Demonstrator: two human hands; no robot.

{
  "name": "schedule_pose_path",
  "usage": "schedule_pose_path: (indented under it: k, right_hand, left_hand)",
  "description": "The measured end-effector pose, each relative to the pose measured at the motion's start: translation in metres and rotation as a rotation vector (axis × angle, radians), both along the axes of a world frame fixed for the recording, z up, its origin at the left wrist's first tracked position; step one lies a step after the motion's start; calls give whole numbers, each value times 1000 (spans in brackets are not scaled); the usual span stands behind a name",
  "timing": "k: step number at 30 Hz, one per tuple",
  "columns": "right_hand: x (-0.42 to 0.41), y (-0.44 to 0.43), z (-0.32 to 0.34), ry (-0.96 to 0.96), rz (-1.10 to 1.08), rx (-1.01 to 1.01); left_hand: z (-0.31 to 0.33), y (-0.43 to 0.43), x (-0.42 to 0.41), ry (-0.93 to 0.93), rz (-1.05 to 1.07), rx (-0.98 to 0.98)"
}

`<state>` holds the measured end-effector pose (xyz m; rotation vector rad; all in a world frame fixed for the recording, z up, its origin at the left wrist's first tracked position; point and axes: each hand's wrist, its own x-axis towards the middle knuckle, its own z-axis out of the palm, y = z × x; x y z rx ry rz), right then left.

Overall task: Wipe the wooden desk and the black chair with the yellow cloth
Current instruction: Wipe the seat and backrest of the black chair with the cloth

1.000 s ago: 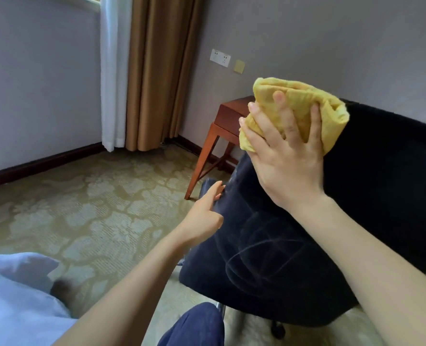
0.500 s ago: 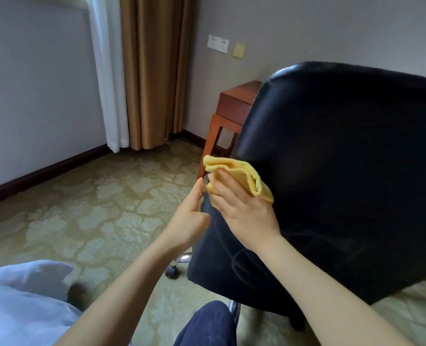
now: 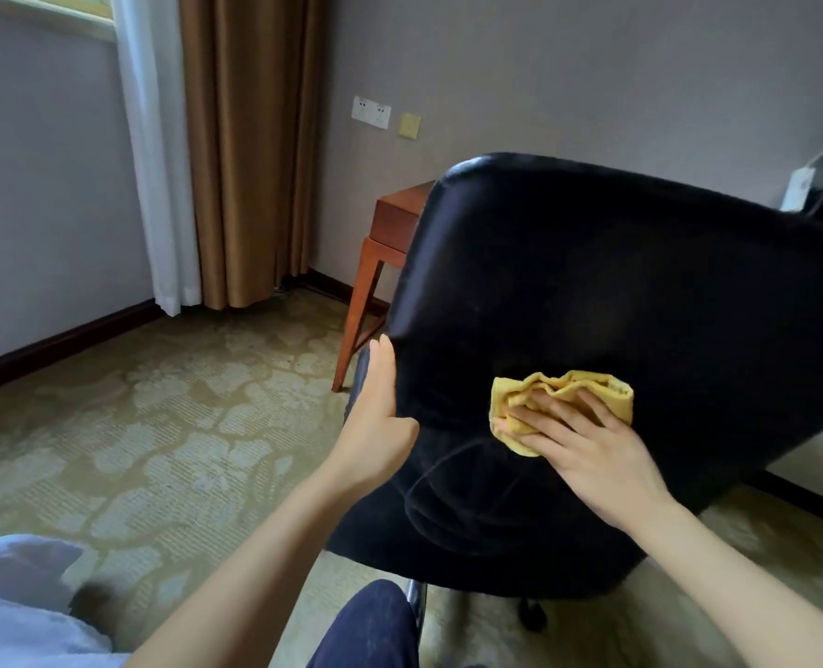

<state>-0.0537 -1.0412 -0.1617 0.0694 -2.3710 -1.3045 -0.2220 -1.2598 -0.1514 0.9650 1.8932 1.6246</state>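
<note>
Yellow cloth sits pinned under the right hand, fingers spread; left hand, fingers straight, braces the black chair. Overlap strokes, imo.

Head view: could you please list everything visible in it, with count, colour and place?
chair: 1, black, centre right
cloth: 1, yellow, on the chair back
desk: 1, reddish wood, behind the chair
curtain: 1, brown, left corner
sheer curtain: 1, white, by the window
wall plates: 2, white and yellowish, above the desk
carpet: 1, green-beige patterned, floor
fabric: 1, white, bottom left
leg: 1, dark blue trousers, bottom centre
hands: 2; left hand on the chair's left edge, right hand pressing the cloth
</note>
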Motion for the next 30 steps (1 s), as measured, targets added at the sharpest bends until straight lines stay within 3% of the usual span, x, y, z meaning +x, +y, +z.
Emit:
schedule_pose_path:
  k: [4,8,12,17,26,30]
  right_hand:
    - [-8,-10,45,100,22,34]
    - [-53,-37,97,273,138,150]
    - [-105,-73,125,344,202,129]
    - [-134,-83,92,320,57,140]
    - [-128,-55,-8,26,51,86]
    - [-96,-37,-32,-82,18,-18]
  left_hand:
    - [-1,-1,-3,15,-7,0]
    - [-5,-5,-6,23,-10,7]
    - [-10,-7,-15,24,-33,12]
    - [-15,-6,-27,68,-47,-2]
    - [-19,-2,-53,-29,5,14]
    - [-17,-5,-32,79,39,76]
